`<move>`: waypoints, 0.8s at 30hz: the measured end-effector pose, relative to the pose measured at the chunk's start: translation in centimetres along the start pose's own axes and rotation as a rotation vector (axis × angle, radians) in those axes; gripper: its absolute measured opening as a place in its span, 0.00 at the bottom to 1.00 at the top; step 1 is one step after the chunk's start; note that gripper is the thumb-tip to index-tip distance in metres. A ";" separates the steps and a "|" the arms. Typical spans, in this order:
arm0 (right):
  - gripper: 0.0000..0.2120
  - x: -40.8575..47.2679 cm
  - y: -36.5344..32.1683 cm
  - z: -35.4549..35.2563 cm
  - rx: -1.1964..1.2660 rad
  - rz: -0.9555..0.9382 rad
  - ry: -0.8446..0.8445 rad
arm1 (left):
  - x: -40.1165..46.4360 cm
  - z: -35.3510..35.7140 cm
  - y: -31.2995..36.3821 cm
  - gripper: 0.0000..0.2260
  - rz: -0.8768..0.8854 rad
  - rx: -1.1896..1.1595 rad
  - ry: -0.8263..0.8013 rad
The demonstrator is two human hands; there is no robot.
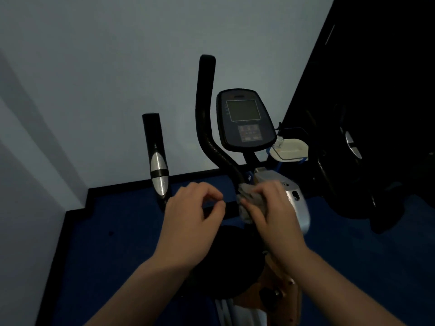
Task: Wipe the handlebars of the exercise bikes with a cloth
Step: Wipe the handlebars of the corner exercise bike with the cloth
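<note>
Both hands work low: right hand (270, 208) clamps grey cloth (249, 203) against handlebar (221, 158); left hand (195, 212) curled, empty.

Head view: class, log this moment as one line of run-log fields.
step: wiping bar | right hand: presses grey cloth at handlebar base | left hand: beside it, curled, no cloth | console: dark
</note>
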State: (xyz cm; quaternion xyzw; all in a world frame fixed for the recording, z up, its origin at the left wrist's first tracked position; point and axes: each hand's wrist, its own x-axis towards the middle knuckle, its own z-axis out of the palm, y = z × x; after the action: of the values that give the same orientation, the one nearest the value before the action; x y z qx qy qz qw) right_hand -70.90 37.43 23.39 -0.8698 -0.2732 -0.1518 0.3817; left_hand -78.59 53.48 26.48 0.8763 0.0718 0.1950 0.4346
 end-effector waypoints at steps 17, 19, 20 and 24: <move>0.06 0.9 0.2 0.2 0.123 0.032 0.039 | -0.2 1.4 0.2 0.05 -0.016 0.201 0.046; 0.06 -0.1 0.3 0.5 0.173 0.062 0.052 | -0.5 1.6 0.3 0.05 -0.027 0.188 0.070; 0.05 -1.8 0.5 0.5 0.201 0.071 0.052 | -0.8 1.6 0.3 0.05 -0.033 0.177 0.077; 0.06 -5.7 1.0 -0.4 0.279 0.072 0.004 | -1.3 1.4 0.2 0.05 -0.046 0.123 0.085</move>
State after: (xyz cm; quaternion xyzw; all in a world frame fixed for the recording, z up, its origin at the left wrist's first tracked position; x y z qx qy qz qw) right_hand -74.92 34.50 20.32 -0.8173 -0.2597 -0.1003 0.5045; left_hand -79.21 51.96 25.54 0.8903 0.1223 0.2172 0.3810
